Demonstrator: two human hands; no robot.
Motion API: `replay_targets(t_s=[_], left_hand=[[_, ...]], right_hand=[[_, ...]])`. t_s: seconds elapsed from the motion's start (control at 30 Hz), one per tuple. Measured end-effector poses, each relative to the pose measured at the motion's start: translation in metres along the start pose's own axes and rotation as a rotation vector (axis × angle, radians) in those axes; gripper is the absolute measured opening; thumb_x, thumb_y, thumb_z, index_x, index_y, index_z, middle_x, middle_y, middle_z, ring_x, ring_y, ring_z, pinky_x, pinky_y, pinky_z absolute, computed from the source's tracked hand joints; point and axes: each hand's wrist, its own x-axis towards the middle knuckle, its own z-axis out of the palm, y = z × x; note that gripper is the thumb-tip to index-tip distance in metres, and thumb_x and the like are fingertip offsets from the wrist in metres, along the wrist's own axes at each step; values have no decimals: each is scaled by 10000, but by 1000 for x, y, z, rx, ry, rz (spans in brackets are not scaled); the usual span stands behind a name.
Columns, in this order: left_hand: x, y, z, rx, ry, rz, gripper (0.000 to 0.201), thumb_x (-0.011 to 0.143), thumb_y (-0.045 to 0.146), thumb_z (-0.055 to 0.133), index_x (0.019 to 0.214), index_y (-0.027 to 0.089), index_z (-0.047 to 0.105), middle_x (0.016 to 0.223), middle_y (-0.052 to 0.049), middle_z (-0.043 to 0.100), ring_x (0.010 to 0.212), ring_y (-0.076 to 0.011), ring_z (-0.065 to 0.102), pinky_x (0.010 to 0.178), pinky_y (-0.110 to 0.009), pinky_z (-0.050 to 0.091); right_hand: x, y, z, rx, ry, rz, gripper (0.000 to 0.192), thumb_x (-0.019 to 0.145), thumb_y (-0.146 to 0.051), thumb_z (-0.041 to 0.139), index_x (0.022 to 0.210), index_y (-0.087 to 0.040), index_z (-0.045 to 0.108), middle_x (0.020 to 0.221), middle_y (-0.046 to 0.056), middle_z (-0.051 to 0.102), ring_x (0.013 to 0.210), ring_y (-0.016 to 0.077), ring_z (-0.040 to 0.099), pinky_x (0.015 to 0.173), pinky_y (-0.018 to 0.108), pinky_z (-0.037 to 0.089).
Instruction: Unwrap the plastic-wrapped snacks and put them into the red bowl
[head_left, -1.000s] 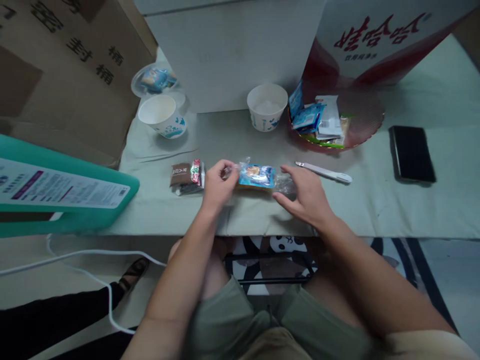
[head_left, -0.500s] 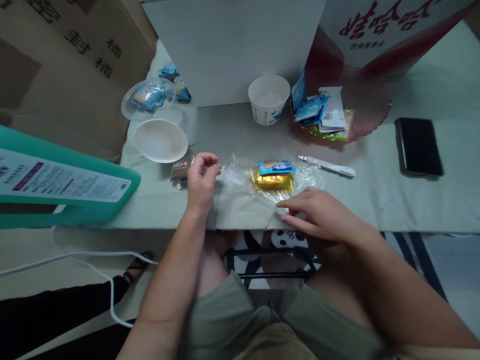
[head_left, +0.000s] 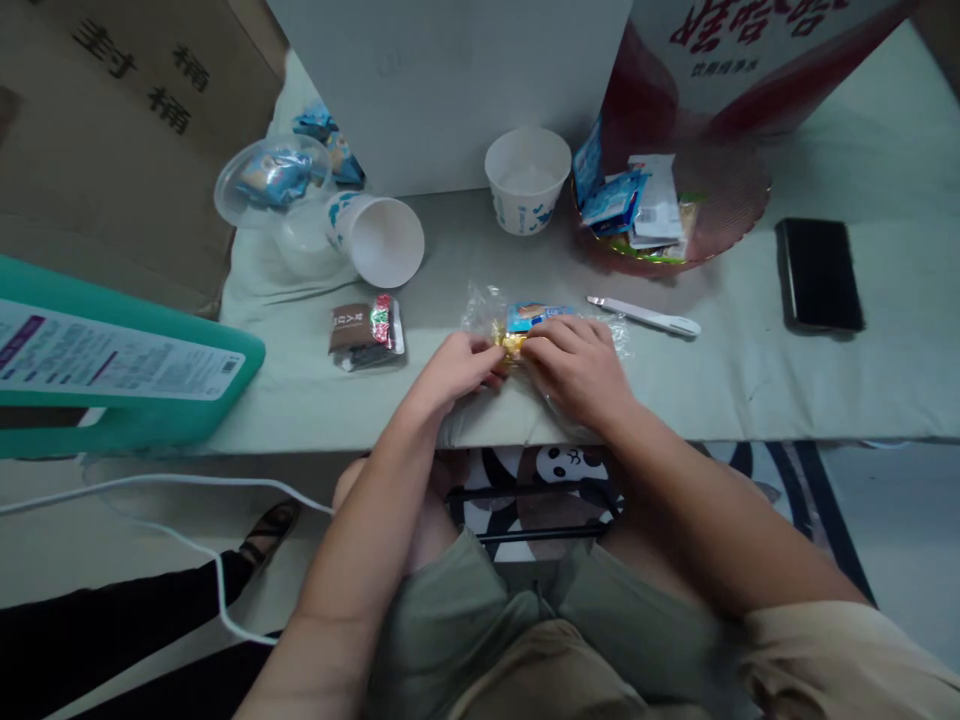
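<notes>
Head view, only one we have: both hands work close together at the table edge. We see the left hand (head_left: 469, 365) with thumb and fingers bent in at the near-left end of the gold packet (head_left: 513, 342); can't tell if it pinches it or just touches. Right hand (head_left: 577, 365) curls over the packet's right part, fingertips down, thumb side hidden, so we can't tell how firm that hold is. Gold packet sits between the hands, blue packet (head_left: 529, 315) just beyond the right fingers, clear film (head_left: 484, 305) spread around both.

Progress, our read: film is opened out and both packets are together on it; film not yet closed round them. Brown packet (head_left: 366, 330) lies apart, left of the left hand, not gathered in. White cutter (head_left: 645, 315) rests beyond the right hand to its right, untouched
</notes>
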Motion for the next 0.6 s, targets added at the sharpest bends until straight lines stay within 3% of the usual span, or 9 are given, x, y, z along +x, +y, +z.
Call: replay_targets(t_s=[0.1,0.27,0.37,0.47,0.53,0.6], left_hand=[[1,-3,4,-103,28,66,159,852,132,574,744,160,687,689,-30,675,593,-117,611,571,-228,446],[3,-14,3,-439,83,258,135,778,209,607,735,179,731,1029,-61,737,1016,-191,657,800,-269,534],[3,-12,3,-608,-32,329,170,726,245,600,590,170,669,1070,-93,739,1163,-255,629,874,-315,544],[0,-5,1,-759,-192,322,257,712,249,547,468,169,538,1165,-105,742,1193,-290,638,925,-380,565],[-3,0,-3,-838,-258,286,267,689,246,531,441,167,473,1248,-89,732,1190,-310,653,876,-397,592],[-4,4,-8,-886,-249,243,263,657,243,525,427,166,422,1207,-85,747,1126,-308,687,784,-372,608]], right_hand=[[0,0,2,2,3,65,138,940,-213,602,1051,-257,670,1360,80,650,1214,273,581,980,436,409],[3,11,1,90,13,183,519,802,-176,656,1309,-249,571,1383,146,603,1219,335,584,947,482,463],[6,15,0,251,3,189,547,781,-219,657,1314,-225,536,1336,158,626,1227,352,585,972,505,472],[9,18,-4,523,-47,237,498,779,-314,666,1242,-204,516,1197,142,679,1085,317,650,900,472,517],[9,20,-7,725,-69,306,529,778,-392,688,1236,-210,494,1137,116,689,995,279,669,861,442,543],[6,22,-10,897,-65,389,521,789,-421,685,1233,-227,492,1127,96,690,982,259,674,862,428,560]])
